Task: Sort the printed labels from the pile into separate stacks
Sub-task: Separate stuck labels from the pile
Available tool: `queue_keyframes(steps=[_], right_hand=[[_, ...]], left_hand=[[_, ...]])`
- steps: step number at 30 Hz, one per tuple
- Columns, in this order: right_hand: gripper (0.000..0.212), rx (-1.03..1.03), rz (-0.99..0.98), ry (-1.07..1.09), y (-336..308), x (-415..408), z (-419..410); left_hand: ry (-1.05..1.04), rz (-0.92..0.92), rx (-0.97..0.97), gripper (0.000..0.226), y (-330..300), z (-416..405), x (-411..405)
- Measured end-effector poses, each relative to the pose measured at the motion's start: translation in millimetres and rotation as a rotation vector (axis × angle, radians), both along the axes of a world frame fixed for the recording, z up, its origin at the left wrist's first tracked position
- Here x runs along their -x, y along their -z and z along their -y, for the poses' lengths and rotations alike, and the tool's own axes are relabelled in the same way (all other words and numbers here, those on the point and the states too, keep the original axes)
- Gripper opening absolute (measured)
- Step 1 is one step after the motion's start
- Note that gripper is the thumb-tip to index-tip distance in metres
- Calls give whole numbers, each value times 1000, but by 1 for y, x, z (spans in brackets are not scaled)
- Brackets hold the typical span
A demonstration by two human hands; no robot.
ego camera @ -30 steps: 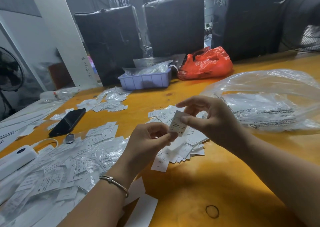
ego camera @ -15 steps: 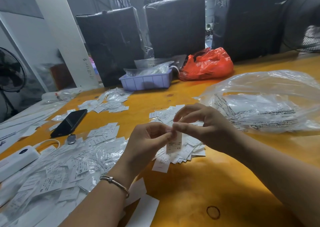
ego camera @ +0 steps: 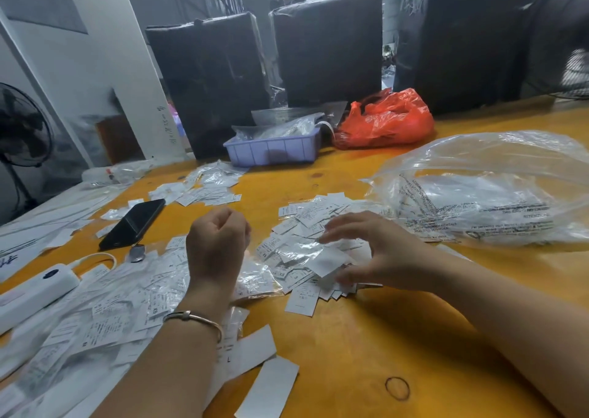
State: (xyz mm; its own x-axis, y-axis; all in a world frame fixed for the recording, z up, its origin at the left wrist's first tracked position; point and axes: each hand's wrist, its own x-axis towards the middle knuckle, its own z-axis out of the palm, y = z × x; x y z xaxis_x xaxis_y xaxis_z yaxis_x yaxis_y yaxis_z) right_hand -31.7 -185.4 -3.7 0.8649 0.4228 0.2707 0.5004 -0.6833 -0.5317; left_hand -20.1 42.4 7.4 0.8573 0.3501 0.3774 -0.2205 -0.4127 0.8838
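Two hands are working over the yellow worktop (ego camera: 366, 338). Left hand (ego camera: 216, 245) is hovering curled into a fist; whether anything is inside that grip cannot be told. Right hand (ego camera: 379, 252) is reaching down with fingers spread and bent over the centre pile of printed labels (ego camera: 306, 242), thumb touching the near edge of the pile, nothing pinched.

Containers:
- Lilac tray (ego camera: 274, 150) is sitting at the far side, holding clear plastic bags, contents unreadable.
- Large clear bag (ego camera: 497, 188) is lying to the right of the pile, carrying black print, with white sheets showing inside.
- Red plastic bag (ego camera: 385, 118) is resting just beside the tray, crumpled, contents hidden.

More labels are lying in a broad heap (ego camera: 105, 306) at near left, and a smaller scatter (ego camera: 204, 188) is lying ahead of the tray. Black phone (ego camera: 134, 223) and white power bank (ego camera: 35, 290) are lying at left.
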Motion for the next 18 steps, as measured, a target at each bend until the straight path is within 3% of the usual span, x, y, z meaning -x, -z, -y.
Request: queue_keyframes(steps=[3,7,9,13,18], right_hand=[[32,57,22,-8,3,-2,-2],[12,-13,70,17,4,-4,-2],[19,-4,73,18,5,-5,-1],[45,78,69,6,7,-6,-3],[26,96,104,15,10,-6,-4]], left_hand=[[-99,-194,-402,22,10,-6,-7],[-107,-292,-670,16,14,-1,-6],[-41,-257,-729,11,14,5,-4],[284,-137,-728,28,15,13,-2],[488,-172,-686,40,18,17,2]])
